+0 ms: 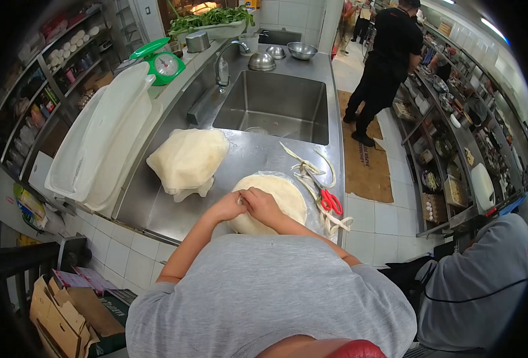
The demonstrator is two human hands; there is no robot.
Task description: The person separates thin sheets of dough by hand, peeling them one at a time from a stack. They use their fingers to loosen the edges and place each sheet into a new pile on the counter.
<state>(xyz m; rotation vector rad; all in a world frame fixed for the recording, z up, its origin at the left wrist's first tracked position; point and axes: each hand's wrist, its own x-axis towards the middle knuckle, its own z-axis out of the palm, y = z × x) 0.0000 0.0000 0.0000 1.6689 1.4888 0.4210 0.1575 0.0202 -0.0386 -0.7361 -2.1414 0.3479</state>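
Two hands, your left hand (229, 207) and your right hand (264, 207), meet at the lower centre of the frame over the left part of a round sheet (289, 197). Both have curled fingers; you cannot tell whether they pinch anything, as the fingertips are hidden. The sheet is pale cream, flat and smooth, lying over clear plastic film (313, 222) on your steel desk (264, 147); your hands and grey shirt (264, 286) cover its left and lower parts. Just beside it, right of centre, red-handled scissors (331, 202) lie among tangled pale strips (308, 169). Left of centre sits a cream, draped bundle (189, 158) with drooping edges. Beyond, at upper centre, note the sink (276, 107); at left, white trays (105, 137); at upper left, a green scale (163, 64).
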